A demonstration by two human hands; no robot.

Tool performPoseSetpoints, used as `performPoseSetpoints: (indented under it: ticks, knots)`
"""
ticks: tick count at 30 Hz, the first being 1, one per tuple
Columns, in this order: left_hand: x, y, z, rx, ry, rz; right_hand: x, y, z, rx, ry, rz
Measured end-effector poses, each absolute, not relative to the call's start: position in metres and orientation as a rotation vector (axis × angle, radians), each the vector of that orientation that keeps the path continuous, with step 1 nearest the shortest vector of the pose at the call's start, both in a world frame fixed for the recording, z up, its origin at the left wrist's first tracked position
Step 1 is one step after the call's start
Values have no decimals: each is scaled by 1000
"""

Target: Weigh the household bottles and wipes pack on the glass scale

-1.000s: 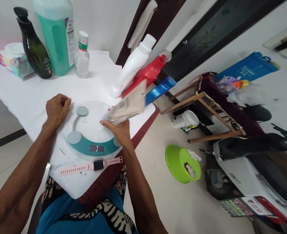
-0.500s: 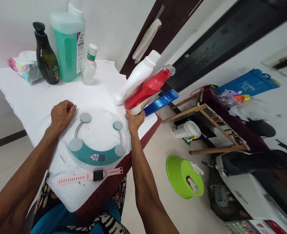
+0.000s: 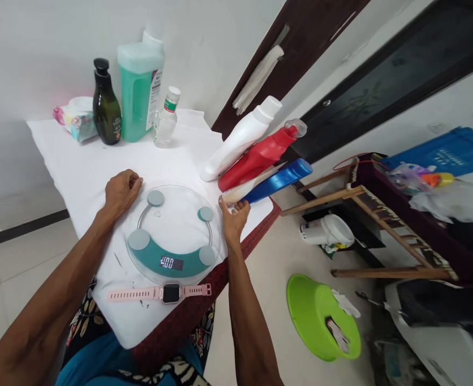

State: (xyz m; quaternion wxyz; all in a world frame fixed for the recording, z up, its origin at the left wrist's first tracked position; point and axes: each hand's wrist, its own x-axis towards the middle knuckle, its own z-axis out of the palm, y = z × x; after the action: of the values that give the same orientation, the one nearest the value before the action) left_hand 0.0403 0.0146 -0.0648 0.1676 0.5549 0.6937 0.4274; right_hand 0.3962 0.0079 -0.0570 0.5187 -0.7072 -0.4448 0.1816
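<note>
My left hand (image 3: 122, 192) rests on the white-covered table, fingers curled in and nothing visible in them, left of a round glass bathroom scale (image 3: 174, 269). The scale's lit display seems to read zero. Beyond the scale's right side, my right hand (image 3: 235, 219) grips the base of a slim cream-coloured bottle (image 3: 252, 183), thumb on its left, fingers by a blue bottle (image 3: 279, 179). A red bottle (image 3: 258, 160) and a white bottle (image 3: 240, 138) stand alongside. Below the scale lies a pink-strapped smartwatch (image 3: 171, 293).
At the table's back stand a wipes pack (image 3: 79, 119), a dark pump bottle (image 3: 106, 107), a large green jug (image 3: 138, 96) and a small clear bottle (image 3: 165, 120). On the floor to the right are a green basin (image 3: 309, 316), a white bucket (image 3: 327, 230) and a wooden-legged stand (image 3: 385, 272).
The camera view has turned, so everything appears shifted right and slightly down. Both hands stay in about the same places relative to the scale and bottles.
</note>
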Motion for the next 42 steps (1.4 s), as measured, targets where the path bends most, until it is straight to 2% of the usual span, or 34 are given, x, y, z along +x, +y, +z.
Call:
performPoseSetpoints:
  ticks: [6, 12, 19, 22, 26, 34, 38, 42]
  knots:
    - [44, 11, -56, 1493, 2000, 1171, 406, -61, -57, -1803, -1110, 429]
    - [52, 27, -38, 1448, 1805, 1323, 412, -75, -59, -1753, -1146, 498]
    - [76, 159, -4, 1517, 1768, 1675, 414, -72, -59, -1730, -1131, 512]
    - [86, 212, 0, 1458, 1801, 1693, 414, -73, -59, -1709, -1121, 526]
    - [97, 241, 2, 1311, 1807, 1689, 414, -72, -60, -1711, -1112, 536]
    - [100, 212, 23, 1358, 1967, 1591, 412, -70, -59, -1698, -1075, 527]
    - [90, 163, 39, 1538, 1953, 1584, 412, -67, -61, -1666, -1086, 519]
    - [85, 87, 58, 1849, 1747, 1553, 412, -66, -63, -1651, -1097, 510]
